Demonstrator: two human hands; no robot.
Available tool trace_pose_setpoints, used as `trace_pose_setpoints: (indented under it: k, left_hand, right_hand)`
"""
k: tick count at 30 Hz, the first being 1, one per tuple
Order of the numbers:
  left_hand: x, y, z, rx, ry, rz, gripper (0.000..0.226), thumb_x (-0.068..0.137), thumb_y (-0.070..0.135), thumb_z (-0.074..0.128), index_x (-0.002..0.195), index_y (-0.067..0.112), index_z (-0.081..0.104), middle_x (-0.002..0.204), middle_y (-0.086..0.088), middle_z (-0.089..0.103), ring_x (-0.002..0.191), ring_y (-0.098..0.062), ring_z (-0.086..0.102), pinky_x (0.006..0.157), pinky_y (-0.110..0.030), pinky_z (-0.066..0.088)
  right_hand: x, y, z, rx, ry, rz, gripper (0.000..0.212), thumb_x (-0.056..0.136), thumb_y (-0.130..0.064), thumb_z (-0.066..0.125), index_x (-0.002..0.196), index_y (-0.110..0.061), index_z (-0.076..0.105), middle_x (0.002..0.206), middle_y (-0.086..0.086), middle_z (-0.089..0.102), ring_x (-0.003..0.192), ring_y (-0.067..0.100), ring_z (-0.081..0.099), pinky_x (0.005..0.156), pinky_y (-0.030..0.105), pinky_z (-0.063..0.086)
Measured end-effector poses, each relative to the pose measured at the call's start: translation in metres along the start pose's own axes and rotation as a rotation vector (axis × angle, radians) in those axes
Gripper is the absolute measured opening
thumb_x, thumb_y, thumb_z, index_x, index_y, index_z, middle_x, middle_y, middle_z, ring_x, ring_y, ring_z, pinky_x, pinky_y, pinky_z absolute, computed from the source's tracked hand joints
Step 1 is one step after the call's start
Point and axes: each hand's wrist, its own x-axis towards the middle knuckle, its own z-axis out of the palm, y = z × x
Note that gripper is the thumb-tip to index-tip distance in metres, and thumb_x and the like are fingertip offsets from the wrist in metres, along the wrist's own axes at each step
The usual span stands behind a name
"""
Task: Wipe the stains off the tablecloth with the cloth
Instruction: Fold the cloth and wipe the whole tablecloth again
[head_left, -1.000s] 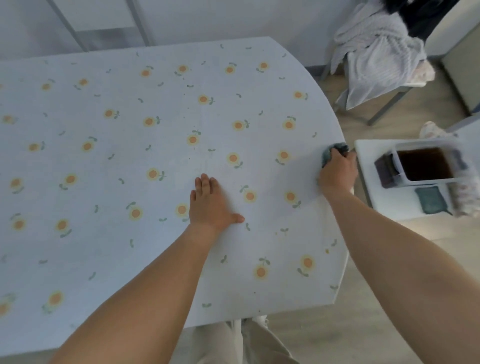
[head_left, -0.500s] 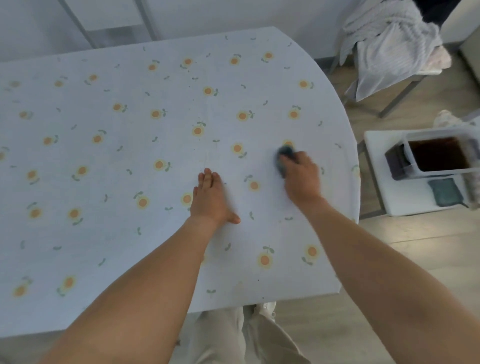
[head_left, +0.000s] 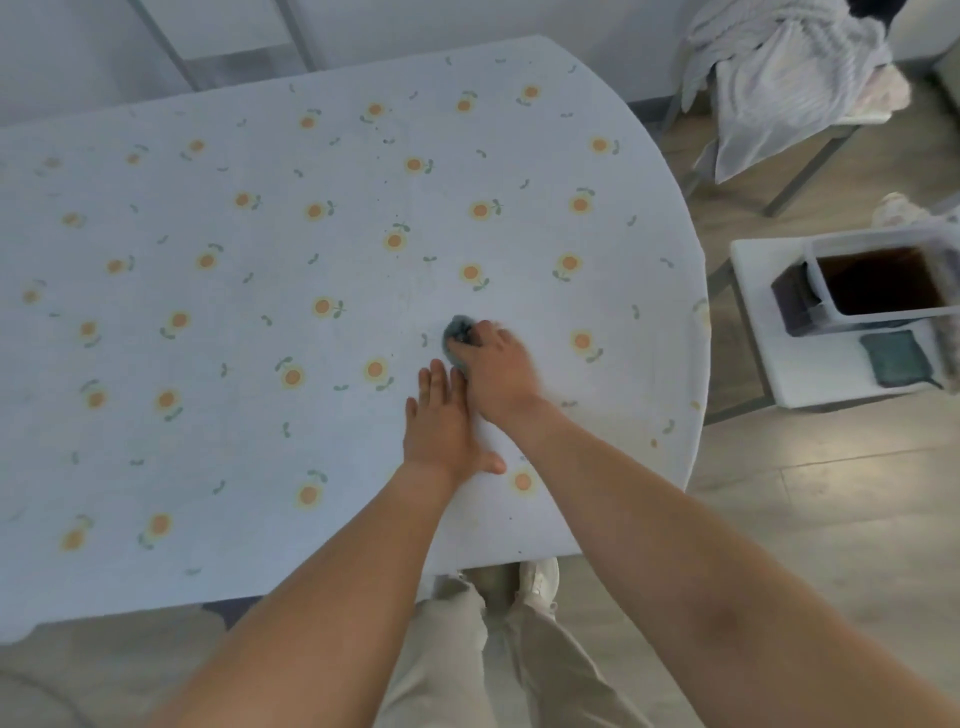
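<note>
The cloth (head_left: 457, 332) is a small, dark blue-grey wad. It sits on the tablecloth (head_left: 260, 291), a bit right of the middle and toward the near side. The right hand (head_left: 496, 371) is on top of the cloth with its fingers curled round it, pressing it down on the tablecloth. Most of the cloth is hidden under the hand, and the hand looks a little blurry.

The left hand (head_left: 441, 431) lies flat on the tablecloth, just near and left of the right hand. Its fingers are straight and close together, and its thumb sticks out to the right. It holds nothing. The two hands are right beside each other, almost touching.

The tablecloth is pale blue with little orange flowers and green leaves. It covers the counter (head_left: 234, 608), which has a round right end. A few tiny dark specks (head_left: 387, 141) show on the far part.

To the right stands a small white table (head_left: 831, 384). On it are a clear tub (head_left: 878, 280) of dark brown liquid and a folded blue-green cloth (head_left: 896, 358). Far right, a chair (head_left: 779, 78) is piled with pale laundry. The floor (head_left: 831, 519) is light wood.
</note>
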Motion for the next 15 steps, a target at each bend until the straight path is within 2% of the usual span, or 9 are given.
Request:
trace_pose_setpoints:
  k: [2, 4, 5, 8, 9, 11, 13, 15]
  left_hand:
    - [0.002, 0.0, -0.001, -0.033, 0.003, -0.012, 0.151, 0.055, 0.061, 0.087, 0.157, 0.01, -0.012, 0.164, -0.012, -0.019, 0.151, -0.028, -0.018, 0.123, -0.05, 0.003]
    - [0.0, 0.001, 0.001, -0.04, 0.007, -0.012, 0.15, 0.056, 0.059, 0.087, 0.157, 0.01, -0.012, 0.164, -0.012, -0.021, 0.151, -0.027, -0.02, 0.123, -0.049, 0.001]
    - [-0.001, 0.001, 0.002, -0.047, 0.007, -0.009, 0.149, 0.057, 0.058, 0.088, 0.157, 0.01, -0.012, 0.163, -0.012, -0.021, 0.15, -0.027, -0.021, 0.123, -0.049, 0.0]
    - [0.0, 0.001, 0.003, -0.056, 0.012, -0.01, 0.148, 0.057, 0.056, 0.089, 0.157, 0.01, -0.011, 0.164, -0.012, -0.021, 0.151, -0.027, -0.021, 0.123, -0.049, 0.0]
    - [0.001, 0.002, 0.002, -0.053, 0.013, -0.013, 0.148, 0.057, 0.056, 0.089, 0.157, 0.01, -0.011, 0.164, -0.012, -0.021, 0.151, -0.028, -0.02, 0.122, -0.049, 0.001]
    - [-0.001, 0.001, 0.001, -0.04, 0.001, -0.007, 0.145, 0.06, 0.057, 0.087, 0.157, 0.009, -0.01, 0.164, -0.013, -0.019, 0.151, -0.029, -0.019, 0.122, -0.05, 0.002]
    - [-0.011, 0.0, 0.007, -0.014, 0.032, -0.016, 0.137, 0.068, 0.06, 0.08, 0.157, 0.006, -0.008, 0.164, -0.015, -0.015, 0.151, -0.03, -0.016, 0.123, -0.051, 0.005]
    - [-0.031, -0.004, 0.017, 0.001, 0.032, -0.018, 0.133, 0.071, 0.063, 0.076, 0.156, 0.004, -0.007, 0.164, -0.017, -0.013, 0.152, -0.032, -0.015, 0.123, -0.051, 0.006]
  right_hand:
    - [-0.007, 0.011, -0.002, -0.071, -0.042, -0.124, 0.054, 0.089, -0.019, 0.052, 0.139, -0.038, 0.044, 0.135, 0.003, 0.041, 0.115, 0.028, 0.041, 0.096, 0.039, 0.032]
    - [-0.017, 0.057, -0.012, -0.16, 0.023, -0.076, 0.062, 0.084, -0.018, 0.056, 0.139, -0.042, 0.041, 0.132, 0.002, 0.042, 0.116, 0.028, 0.04, 0.093, 0.042, 0.031]
    - [-0.025, 0.088, -0.018, -0.162, 0.088, 0.035, 0.061, 0.083, -0.017, 0.055, 0.139, -0.041, 0.042, 0.131, 0.003, 0.044, 0.116, 0.029, 0.04, 0.094, 0.043, 0.031]
    - [-0.063, 0.174, -0.035, 0.002, 0.332, 0.568, 0.053, 0.088, -0.016, 0.05, 0.139, -0.029, 0.048, 0.131, 0.012, 0.045, 0.119, 0.036, 0.041, 0.102, 0.048, 0.028]
    - [-0.071, 0.184, -0.037, 0.028, 0.382, 0.685, 0.052, 0.087, -0.014, 0.049, 0.138, -0.025, 0.05, 0.13, 0.013, 0.045, 0.12, 0.036, 0.041, 0.104, 0.048, 0.027]
    - [-0.071, 0.172, -0.034, 0.058, 0.383, 0.803, 0.05, 0.084, -0.011, 0.048, 0.133, -0.02, 0.054, 0.129, 0.014, 0.044, 0.119, 0.036, 0.042, 0.104, 0.046, 0.03]
    - [-0.062, 0.133, -0.028, 0.07, 0.389, 0.749, 0.049, 0.081, -0.011, 0.046, 0.128, -0.018, 0.056, 0.129, 0.015, 0.045, 0.114, 0.037, 0.046, 0.099, 0.043, 0.036]
    - [-0.057, 0.081, -0.013, 0.044, 0.317, 0.529, 0.048, 0.08, -0.013, 0.047, 0.127, -0.02, 0.055, 0.128, 0.014, 0.048, 0.107, 0.038, 0.049, 0.091, 0.043, 0.04]
